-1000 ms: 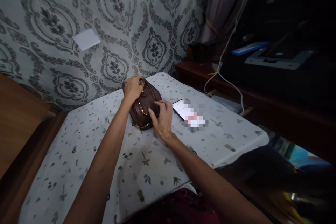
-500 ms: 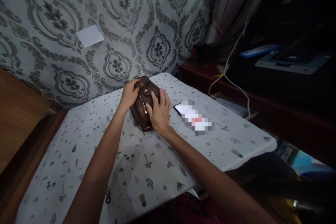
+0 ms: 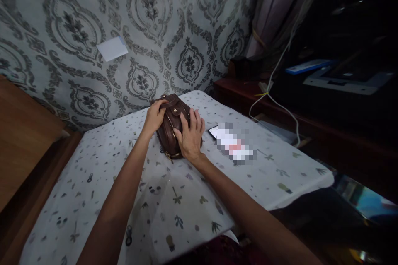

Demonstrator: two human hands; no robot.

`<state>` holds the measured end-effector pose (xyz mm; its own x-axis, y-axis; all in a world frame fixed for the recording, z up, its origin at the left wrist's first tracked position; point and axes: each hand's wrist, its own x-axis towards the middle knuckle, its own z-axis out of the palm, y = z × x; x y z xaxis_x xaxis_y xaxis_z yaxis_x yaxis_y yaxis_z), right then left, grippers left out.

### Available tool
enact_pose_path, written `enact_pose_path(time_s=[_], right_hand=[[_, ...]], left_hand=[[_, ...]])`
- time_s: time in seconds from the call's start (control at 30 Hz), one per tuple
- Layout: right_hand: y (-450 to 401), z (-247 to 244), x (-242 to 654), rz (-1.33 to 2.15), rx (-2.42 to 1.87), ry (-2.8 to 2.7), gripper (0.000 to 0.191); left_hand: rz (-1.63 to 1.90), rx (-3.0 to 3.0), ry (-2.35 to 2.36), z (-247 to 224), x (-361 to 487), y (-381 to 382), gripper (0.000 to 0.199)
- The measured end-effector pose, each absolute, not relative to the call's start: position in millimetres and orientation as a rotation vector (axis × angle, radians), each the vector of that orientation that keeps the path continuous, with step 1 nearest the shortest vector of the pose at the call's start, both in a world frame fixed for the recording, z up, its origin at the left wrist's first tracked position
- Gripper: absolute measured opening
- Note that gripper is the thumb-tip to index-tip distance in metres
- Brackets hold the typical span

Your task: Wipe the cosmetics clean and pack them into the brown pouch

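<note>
A small brown leather handbag (image 3: pixel 170 132) with gold zips and a top strap rests on the patterned white cloth. My left hand (image 3: pixel 155 116) is closed over its upper left edge beside the strap, with some fingertips hidden behind the leather. Against the bag's right side lies my right hand (image 3: pixel 191 136), its fingers spread and the thumb pointing toward the zip. To the right of that hand, a phone (image 3: pixel 213 132) lies face up with its lit screen blurred out.
The white cloth (image 3: pixel 264 182) covers the table. A patterned wall (image 3: pixel 155 49) with a pale card (image 3: pixel 112 49) on it rises behind. At right, a white cable (image 3: pixel 286 109) hangs by a dark wooden shelf (image 3: pixel 231 87). A brown wooden panel (image 3: pixel 25 132) stands left.
The camera view has shifted slightly, so everything sits a little lower and to the right. Both hands stay on the handbag with almost the same placement.
</note>
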<state>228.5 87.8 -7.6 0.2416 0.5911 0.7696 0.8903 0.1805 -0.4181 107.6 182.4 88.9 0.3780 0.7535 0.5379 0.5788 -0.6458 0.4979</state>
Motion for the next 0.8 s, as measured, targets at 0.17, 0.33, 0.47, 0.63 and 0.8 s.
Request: enact_pose_path(time_s=[0.17,0.33,0.47,0.63,0.8], right_hand=[[78,-13,231,-0.376,-1.495,-1.568,0.072],[77,-14,231,-0.406,-1.495,-1.616,0.077],[79,-14,231,-0.44,-1.48,-1.624,0.068],[79,-14,232,-0.451,-1.476,-1.614,0.062],[78,-14,234,-0.427,-1.446,-1.623,0.058]], left_hand=[[1.113,2.421,1.207,88,108,183,0.033],[1.141,2.375,1.19,88,108,183,0.032],[1.168,2.284,1.128,91,104,188,0.028],[1.167,2.274,1.203,101,98,200,0.023],[1.165,2.386,1.413,113,98,207,0.026]])
